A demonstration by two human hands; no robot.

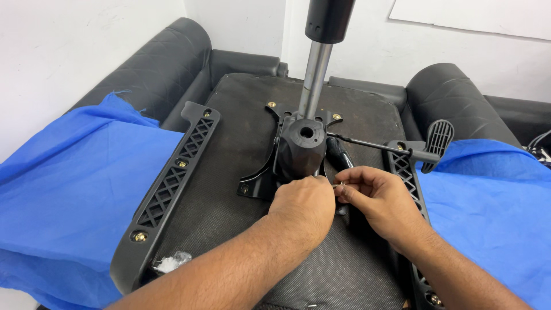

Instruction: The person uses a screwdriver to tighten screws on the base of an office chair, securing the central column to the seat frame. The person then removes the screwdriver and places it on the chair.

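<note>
Fingertips of both hands are brought together at the near edge of the black tilt mechanism (301,150), which is seen bolted to the underside of an upturned chair seat (229,172). The left hand (303,205) is held knuckles-up with its fingers curled down against the lower rim of the mechanism; what, if anything, is gripped beneath them cannot be told, since the fingertips are hidden. The right hand (376,198) is set just beside it, thumb and forefinger pinched together on a small metal fastener (340,185), of which only a glint is shown. That small part lies between the two hands, touching the right fingers and almost at the left knuckles, so the right hand is the nearer one. Its long axis cannot be read at this size. The mechanism lies directly ahead of the fingers, away from the body, with the steel gas cylinder (314,77) rising upright from its top and a thin lever rod with paddle handle (437,140) running off toward the right. Black armrest brackets (172,183) are fixed along either side of the seat, which is rested on blue cloth (69,189) spread over black sofas (166,57).
</note>
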